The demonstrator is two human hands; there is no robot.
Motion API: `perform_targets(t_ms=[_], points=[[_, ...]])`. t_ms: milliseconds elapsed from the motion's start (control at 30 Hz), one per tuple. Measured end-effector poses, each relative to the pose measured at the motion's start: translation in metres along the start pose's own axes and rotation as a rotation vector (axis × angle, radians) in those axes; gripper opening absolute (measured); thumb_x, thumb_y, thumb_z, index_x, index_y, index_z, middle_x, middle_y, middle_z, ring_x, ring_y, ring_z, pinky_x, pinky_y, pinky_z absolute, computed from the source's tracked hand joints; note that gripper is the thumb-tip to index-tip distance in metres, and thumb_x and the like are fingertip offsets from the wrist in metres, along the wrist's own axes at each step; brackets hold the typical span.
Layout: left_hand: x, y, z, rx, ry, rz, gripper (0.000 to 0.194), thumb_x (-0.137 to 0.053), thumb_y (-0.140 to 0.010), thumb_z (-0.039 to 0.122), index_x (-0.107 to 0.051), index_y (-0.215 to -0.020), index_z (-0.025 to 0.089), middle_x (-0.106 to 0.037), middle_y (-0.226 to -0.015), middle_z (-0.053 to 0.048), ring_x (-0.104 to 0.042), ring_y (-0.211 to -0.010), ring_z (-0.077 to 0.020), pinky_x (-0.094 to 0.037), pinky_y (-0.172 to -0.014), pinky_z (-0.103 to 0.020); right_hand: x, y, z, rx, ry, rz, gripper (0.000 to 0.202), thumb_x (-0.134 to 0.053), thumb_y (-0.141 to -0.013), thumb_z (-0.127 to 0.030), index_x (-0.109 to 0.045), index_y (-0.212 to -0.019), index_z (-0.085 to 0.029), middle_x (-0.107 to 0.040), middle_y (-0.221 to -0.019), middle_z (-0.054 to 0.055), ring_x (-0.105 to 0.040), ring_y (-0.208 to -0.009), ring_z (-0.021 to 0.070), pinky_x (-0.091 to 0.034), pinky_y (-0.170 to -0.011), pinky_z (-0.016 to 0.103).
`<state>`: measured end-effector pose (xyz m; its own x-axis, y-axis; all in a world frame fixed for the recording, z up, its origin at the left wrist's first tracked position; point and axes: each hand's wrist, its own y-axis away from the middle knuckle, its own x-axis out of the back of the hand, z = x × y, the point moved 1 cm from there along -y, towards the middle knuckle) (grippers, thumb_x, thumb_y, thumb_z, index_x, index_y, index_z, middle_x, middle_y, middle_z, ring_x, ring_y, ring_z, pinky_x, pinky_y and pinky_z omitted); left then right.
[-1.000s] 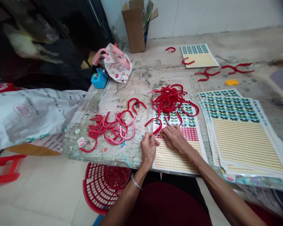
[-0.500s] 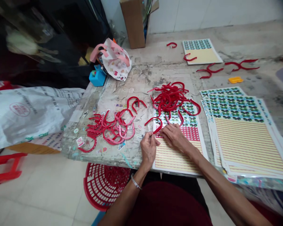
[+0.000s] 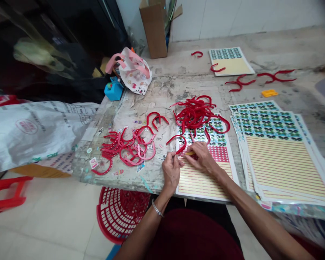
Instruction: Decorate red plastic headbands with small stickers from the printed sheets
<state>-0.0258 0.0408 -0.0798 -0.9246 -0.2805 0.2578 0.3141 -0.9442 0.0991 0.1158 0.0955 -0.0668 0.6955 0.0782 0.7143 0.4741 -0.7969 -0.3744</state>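
Note:
Near the table's front edge, my left hand [image 3: 171, 169] pinches one end of a red C-shaped band [image 3: 182, 143], whose curve points away from me. Close beside it, my right hand [image 3: 202, 156] has thumb and fingers closed on a small yellow strip [image 3: 190, 153], held by the band's end. Under both hands lies a printed sheet [image 3: 203, 184] with yellow strips, a red patterned block and green-blue pictures. A heap of red bands [image 3: 195, 113] covers the sheet's far end. More red and pink bands [image 3: 127, 146] lie in a loose pile to the left.
Several similar printed sheets [image 3: 284, 155] are stacked at the right. Farther back are a smaller sheet pile [image 3: 231, 61], a yellow clip-like piece [image 3: 269, 93] and a cardboard box [image 3: 154, 32]. A patterned bag [image 3: 135, 74] stands back left; a red basket [image 3: 108, 220] sits below the table.
My right hand has shifted slightly right and up, and a yellow strip now shows between its fingers. My left hand keeps its hold on the red band. The view has moved slightly.

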Motion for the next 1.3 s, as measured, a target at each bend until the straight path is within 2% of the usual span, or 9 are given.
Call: perform_targets(t_ms=[233, 433, 600, 700, 800, 900, 1067, 1167, 1300], points=[[-0.002, 0.002, -0.001, -0.045, -0.043, 0.016, 0.016, -0.044, -0.088, 0.028, -0.054, -0.093, 0.018, -0.058, -0.054, 0.003, -0.06, -0.054, -0.014, -0.045, -0.061, -0.023, 0.021, -0.002, 0.015, -0.413, -0.517, 0.373, 0.019, -0.063, -0.077, -0.035, -0.051, -0.08, -0.02, -0.049, -0.07, -0.002, -0.045, -0.059, 0.0108, -0.036, -0.056, 0.025], [-0.002, 0.003, -0.001, -0.141, -0.096, 0.025, 0.014, -0.044, -0.086, 0.024, -0.054, -0.093, 0.019, -0.058, -0.054, 0.003, -0.059, -0.054, -0.0149, -0.043, -0.063, -0.024, 0.075, -0.017, 0.029, -0.333, -0.761, 0.86, 0.016, -0.062, -0.076, -0.03, -0.052, -0.074, -0.019, -0.046, -0.066, -0.003, -0.043, -0.06, 0.01, -0.037, -0.061, 0.025], [-0.004, 0.005, 0.006, -0.175, -0.107, 0.041, 0.013, -0.045, -0.084, 0.02, -0.056, -0.09, 0.02, -0.057, -0.053, 0.003, -0.057, -0.055, -0.0159, -0.041, -0.065, -0.026, 0.138, -0.017, 0.035, -0.215, -0.836, 1.003, 0.018, -0.056, -0.079, -0.032, -0.045, -0.069, -0.021, -0.037, -0.064, -0.004, -0.039, -0.058, 0.0105, -0.038, -0.063, 0.028], [-0.004, 0.005, 0.006, -0.174, -0.094, 0.024, 0.013, -0.044, -0.083, 0.019, -0.056, -0.089, 0.02, -0.056, -0.054, 0.003, -0.056, -0.054, -0.0156, -0.041, -0.064, -0.026, 0.164, -0.013, 0.034, -0.168, -0.843, 0.996, 0.016, -0.054, -0.082, -0.031, -0.047, -0.071, -0.021, -0.037, -0.066, -0.003, -0.039, -0.059, 0.0096, -0.038, -0.066, 0.028], [-0.003, 0.005, 0.008, -0.156, -0.073, -0.002, 0.012, -0.044, -0.083, 0.018, -0.055, -0.087, 0.019, -0.054, -0.052, 0.004, -0.055, -0.052, -0.0148, -0.042, -0.062, -0.025, 0.168, -0.011, 0.025, -0.15, -0.78, 0.966, 0.014, -0.057, -0.08, -0.026, -0.049, -0.07, -0.02, -0.039, -0.065, -0.003, -0.041, -0.061, 0.0091, -0.036, -0.066, 0.028], [0.003, 0.008, 0.022, -0.121, -0.02, -0.02, 0.011, -0.045, -0.085, 0.025, -0.054, -0.086, 0.018, -0.054, -0.051, 0.004, -0.055, -0.051, -0.0137, -0.043, -0.058, -0.024, 0.153, -0.01, 0.006, -0.199, -0.69, 0.815, 0.011, -0.066, -0.072, -0.021, -0.056, -0.072, -0.018, -0.05, -0.067, -0.001, -0.046, -0.065, 0.0109, -0.036, -0.064, 0.028], [0.012, 0.014, 0.076, -0.037, 0.372, -0.141, 0.018, -0.051, -0.085, 0.034, -0.055, -0.088, 0.017, -0.067, -0.084, -0.005, -0.059, -0.064, -0.0115, -0.048, -0.066, -0.024, 0.114, -0.01, -0.038, -0.164, -0.3, 0.195, 0.013, -0.063, -0.077, -0.028, -0.055, -0.083, -0.02, -0.056, -0.077, 0.002, -0.051, -0.068, 0.0144, -0.041, -0.063, 0.029], [0.015, 0.016, 0.101, -0.007, 0.513, -0.219, 0.016, -0.054, -0.083, 0.032, -0.057, -0.088, 0.017, -0.067, -0.089, -0.006, -0.062, -0.07, -0.0131, -0.049, -0.072, -0.026, 0.104, -0.012, -0.058, -0.028, -0.086, 0.113, 0.009, -0.058, -0.081, -0.027, -0.052, -0.083, -0.02, -0.057, -0.079, 0.003, -0.052, -0.073, 0.0169, -0.041, -0.07, 0.034], [0.014, 0.02, 0.108, 0.0, 0.578, -0.242, 0.015, -0.055, -0.083, 0.03, -0.058, -0.087, 0.015, -0.066, -0.089, -0.007, -0.063, -0.074, -0.0147, -0.049, -0.074, -0.028, 0.103, -0.013, -0.071, 0.082, 0.125, 0.114, 0.007, -0.055, -0.083, -0.025, -0.05, -0.083, -0.02, -0.057, -0.076, 0.004, -0.05, -0.075, 0.0183, -0.036, -0.074, 0.036]])
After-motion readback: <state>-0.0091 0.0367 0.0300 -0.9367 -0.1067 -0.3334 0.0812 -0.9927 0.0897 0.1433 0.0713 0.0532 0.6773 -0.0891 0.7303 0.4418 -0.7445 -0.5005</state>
